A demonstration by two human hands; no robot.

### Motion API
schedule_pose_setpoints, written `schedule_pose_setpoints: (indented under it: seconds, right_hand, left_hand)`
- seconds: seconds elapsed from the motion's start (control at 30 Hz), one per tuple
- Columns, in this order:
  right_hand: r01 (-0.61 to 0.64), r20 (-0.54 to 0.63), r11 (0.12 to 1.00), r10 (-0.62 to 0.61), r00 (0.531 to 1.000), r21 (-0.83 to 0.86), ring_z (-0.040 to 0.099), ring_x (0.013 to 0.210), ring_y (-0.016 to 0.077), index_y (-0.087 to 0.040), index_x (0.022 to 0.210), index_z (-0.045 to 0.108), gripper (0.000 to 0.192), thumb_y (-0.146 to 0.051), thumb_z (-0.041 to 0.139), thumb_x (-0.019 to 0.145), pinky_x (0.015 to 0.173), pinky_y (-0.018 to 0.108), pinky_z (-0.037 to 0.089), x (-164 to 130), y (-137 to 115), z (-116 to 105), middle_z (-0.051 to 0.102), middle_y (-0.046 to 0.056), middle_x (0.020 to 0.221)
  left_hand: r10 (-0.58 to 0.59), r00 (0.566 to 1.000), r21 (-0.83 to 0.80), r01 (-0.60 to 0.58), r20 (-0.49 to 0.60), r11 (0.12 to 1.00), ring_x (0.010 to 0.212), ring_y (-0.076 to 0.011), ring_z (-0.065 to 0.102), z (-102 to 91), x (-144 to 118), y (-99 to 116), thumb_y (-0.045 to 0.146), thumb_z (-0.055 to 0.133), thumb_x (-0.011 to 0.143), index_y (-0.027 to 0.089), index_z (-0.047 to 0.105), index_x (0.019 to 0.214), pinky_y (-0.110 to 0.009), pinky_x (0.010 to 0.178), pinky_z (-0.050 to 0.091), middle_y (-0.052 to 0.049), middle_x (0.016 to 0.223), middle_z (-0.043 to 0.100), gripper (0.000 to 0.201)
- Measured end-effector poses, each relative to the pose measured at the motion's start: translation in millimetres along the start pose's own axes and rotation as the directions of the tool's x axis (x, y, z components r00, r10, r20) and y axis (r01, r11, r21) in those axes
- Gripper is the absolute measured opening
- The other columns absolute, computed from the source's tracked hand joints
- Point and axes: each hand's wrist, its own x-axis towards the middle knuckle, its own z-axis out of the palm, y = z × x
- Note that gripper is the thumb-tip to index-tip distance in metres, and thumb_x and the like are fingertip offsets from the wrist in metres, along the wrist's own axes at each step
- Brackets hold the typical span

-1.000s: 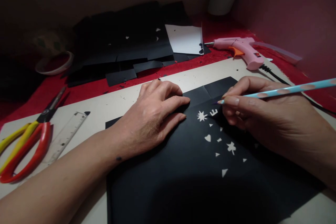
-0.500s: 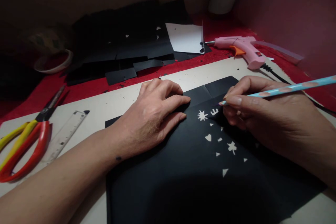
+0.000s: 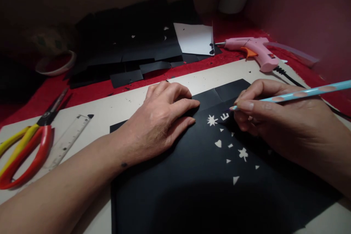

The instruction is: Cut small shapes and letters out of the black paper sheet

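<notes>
Your left hand [image 3: 161, 117] lay flat, pinning the thin black paper sheet with cut-out shapes [image 3: 197, 175]: light, floppy, likely tear-prone. Your right hand [image 3: 274, 124] pinched the light-blue pencil [image 3: 298, 94].

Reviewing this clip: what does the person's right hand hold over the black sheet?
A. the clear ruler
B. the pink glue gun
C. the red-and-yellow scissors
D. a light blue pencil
D. The right hand grips a light blue pencil with its tip at the black sheet, while the scissors, ruler and glue gun lie untouched on the table.
</notes>
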Motion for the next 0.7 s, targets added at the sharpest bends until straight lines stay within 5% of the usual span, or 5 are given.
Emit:
schedule_pose_setpoints:
  seconds: [0.17,0.7]
  right_hand:
    - [-0.015,0.001,1.000,0.015,1.000,-0.012,0.056,0.053,0.0125,-0.026,0.066,0.069,0.030,-0.047,0.089,0.075,0.045,0.027,0.035,1.9,-5.7,5.7,0.063,-0.001,0.058]
    - [0.014,0.000,0.998,-0.014,1.000,-0.053,0.055,0.051,0.0104,-0.026,0.066,0.069,0.025,-0.042,0.084,0.077,0.043,0.023,0.038,4.4,-4.5,5.9,0.063,-0.002,0.058]
  left_hand:
    - [0.000,1.000,-0.014,0.000,0.000,1.000,0.109,-0.0287,0.058,-0.1,0.0,-0.2,0.028,0.060,0.106,0.010,0.075,0.128,-0.049,0.102,0.043,-0.016,0.120,0.067,0.033]
    - [0.003,1.000,0.004,-0.003,-0.009,1.000,0.109,-0.0284,0.058,-0.2,-0.1,0.5,0.026,0.059,0.105,0.011,0.075,0.128,-0.050,0.102,0.044,-0.016,0.120,0.067,0.032]
